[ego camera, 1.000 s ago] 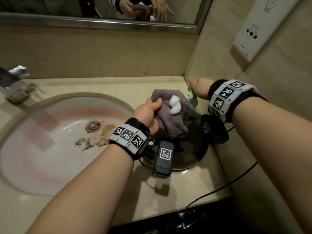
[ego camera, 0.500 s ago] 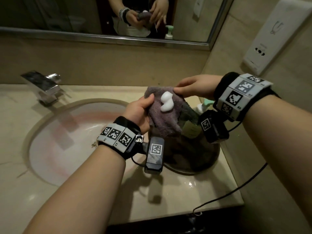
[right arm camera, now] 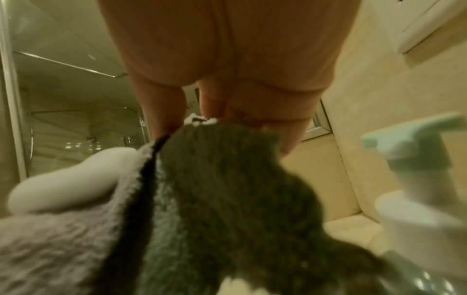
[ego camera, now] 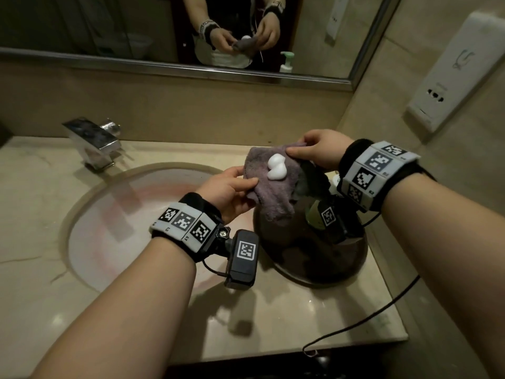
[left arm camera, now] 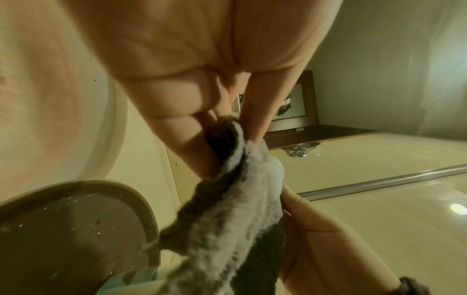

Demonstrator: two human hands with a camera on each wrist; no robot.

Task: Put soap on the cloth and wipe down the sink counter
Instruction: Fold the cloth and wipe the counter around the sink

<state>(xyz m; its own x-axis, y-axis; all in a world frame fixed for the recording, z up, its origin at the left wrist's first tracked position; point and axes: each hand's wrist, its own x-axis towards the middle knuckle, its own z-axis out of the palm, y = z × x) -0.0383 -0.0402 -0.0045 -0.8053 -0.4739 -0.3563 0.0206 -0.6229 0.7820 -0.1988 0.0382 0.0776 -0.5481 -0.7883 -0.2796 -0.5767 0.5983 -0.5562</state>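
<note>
While both hands hold it up over the right side of the worktop [ego camera: 287,318], the cloth [ego camera: 276,192] hangs spread between them, grey-purple, w/ two white blobs of soap foam [ego camera: 276,167] sitting on its upper face. Left hand [ego camera: 229,192] has its grip on the near-left edge: thumb on top, fingers curled under, pinching the fabric; left wrist view confirms, fingers [left arm camera: 192,127] tucked round the cloth [left arm camera: 227,219] edge. Right hand [ego camera: 319,151] pinches the far-right corner, thumb and forefinger closed on it; right wrist view shows fingertips [right arm camera: 164,119] meeting at the top edge of the cloth [right arm camera: 227,199], foam [right arm camera: 68,181] off to the left. Cloth's lower end droops toward a dark round dish [ego camera: 314,258] resting on the worktop, just right of the sink basin [ego camera: 109,214]. Can't tell if the cloth actually touches the dish. Soap pump bottle [right arm camera: 417,179], pale green top, stands just beside the cloth on the right, mostly hidden behind the right wrist in the head view. Tap [ego camera: 93,143] sits at the back left of the basin. Mirror [ego camera: 191,28] above reflects hands and cloth. White wall box [ego camera: 459,72] on the right wall.
</note>
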